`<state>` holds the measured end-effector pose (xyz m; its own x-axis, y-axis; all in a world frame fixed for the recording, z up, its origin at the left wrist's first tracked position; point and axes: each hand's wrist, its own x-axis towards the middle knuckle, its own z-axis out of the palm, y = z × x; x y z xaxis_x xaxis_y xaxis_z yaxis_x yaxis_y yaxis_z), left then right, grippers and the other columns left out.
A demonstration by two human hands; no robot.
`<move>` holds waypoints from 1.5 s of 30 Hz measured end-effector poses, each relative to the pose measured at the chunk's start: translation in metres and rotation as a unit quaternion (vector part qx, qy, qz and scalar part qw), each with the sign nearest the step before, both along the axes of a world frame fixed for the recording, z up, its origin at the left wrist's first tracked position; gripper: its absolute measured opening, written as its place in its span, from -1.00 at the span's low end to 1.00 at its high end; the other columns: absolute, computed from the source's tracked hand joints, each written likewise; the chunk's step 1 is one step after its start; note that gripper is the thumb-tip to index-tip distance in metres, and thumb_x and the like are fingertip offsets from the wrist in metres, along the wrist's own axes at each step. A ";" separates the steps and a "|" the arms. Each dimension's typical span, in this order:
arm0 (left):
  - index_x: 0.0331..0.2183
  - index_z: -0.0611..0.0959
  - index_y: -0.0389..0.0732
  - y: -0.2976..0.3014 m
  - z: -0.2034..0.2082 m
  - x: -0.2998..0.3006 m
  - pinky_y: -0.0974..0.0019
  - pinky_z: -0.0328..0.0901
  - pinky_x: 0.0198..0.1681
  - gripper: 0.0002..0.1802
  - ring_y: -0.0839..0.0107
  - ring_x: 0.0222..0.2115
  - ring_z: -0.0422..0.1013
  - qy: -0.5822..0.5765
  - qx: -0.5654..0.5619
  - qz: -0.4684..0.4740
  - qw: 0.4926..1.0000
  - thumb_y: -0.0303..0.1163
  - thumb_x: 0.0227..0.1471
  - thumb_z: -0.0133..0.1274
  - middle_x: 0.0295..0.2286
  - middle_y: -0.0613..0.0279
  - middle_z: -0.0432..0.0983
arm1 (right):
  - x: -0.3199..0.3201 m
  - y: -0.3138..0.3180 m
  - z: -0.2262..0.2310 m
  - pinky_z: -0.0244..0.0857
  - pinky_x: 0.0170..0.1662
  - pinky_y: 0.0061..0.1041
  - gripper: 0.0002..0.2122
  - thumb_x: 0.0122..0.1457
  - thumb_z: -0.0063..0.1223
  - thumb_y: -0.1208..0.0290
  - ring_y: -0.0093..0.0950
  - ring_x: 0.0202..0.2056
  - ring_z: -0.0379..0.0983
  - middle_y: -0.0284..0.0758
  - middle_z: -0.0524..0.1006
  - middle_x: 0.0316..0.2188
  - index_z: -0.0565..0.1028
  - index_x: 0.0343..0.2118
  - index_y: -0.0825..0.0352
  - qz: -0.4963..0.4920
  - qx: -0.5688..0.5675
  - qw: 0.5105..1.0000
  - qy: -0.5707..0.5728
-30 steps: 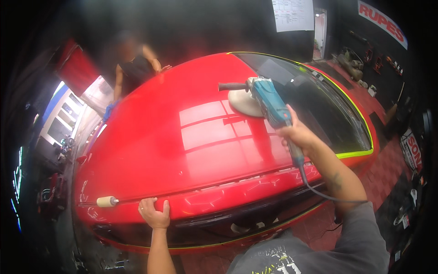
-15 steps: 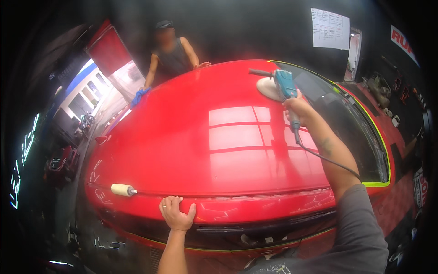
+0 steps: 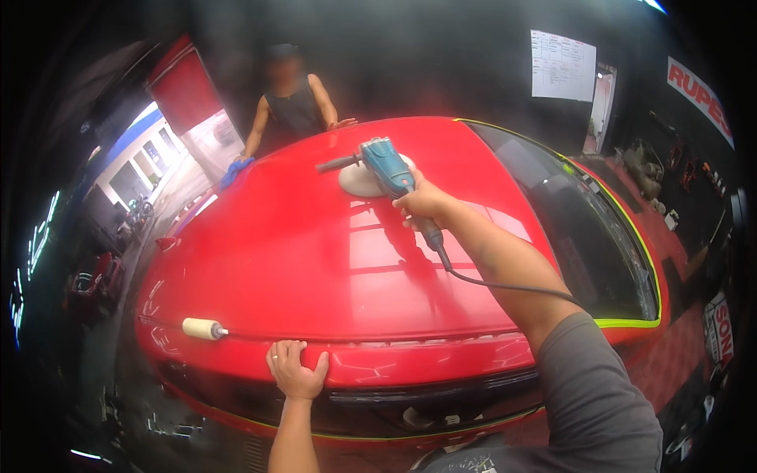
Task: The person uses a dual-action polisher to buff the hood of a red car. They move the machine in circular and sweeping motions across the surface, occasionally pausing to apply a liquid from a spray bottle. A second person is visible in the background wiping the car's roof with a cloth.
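Right grip [image 3: 422,203] was wrapped around the teal polisher [image 3: 388,167] (left hand [image 3: 298,372] rested, spread, on the near edge of the red roof [image 3: 272,260]). Polisher and pale pad [image 3: 359,182] had shifted from beside the glass [image 3: 583,229] to mid-roof, over a different paint section.

Bottle [image 3: 202,328] left of polisher [image 3: 387,166]

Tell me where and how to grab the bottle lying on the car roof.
Grip the bottle around its cylindrical body, probably best from above with the nearby left hand: it lies on its side, uncovered above, its narrow nozzle pointing right.
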<state>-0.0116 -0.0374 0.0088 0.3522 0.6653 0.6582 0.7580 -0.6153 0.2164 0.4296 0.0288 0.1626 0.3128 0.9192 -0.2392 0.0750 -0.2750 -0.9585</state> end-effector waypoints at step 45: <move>0.16 0.54 -0.37 -0.023 0.045 0.164 -0.11 0.61 0.02 -0.07 -0.03 -0.07 0.65 -0.569 -0.627 -0.385 0.368 0.35 0.22 0.18 -0.06 -0.18 0.66 | -0.194 -0.270 -0.035 0.58 -0.31 -0.23 0.03 0.37 0.23 0.24 -0.20 -0.33 0.66 0.25 0.53 0.16 -0.36 0.62 0.18 0.037 0.044 0.991 -0.119</move>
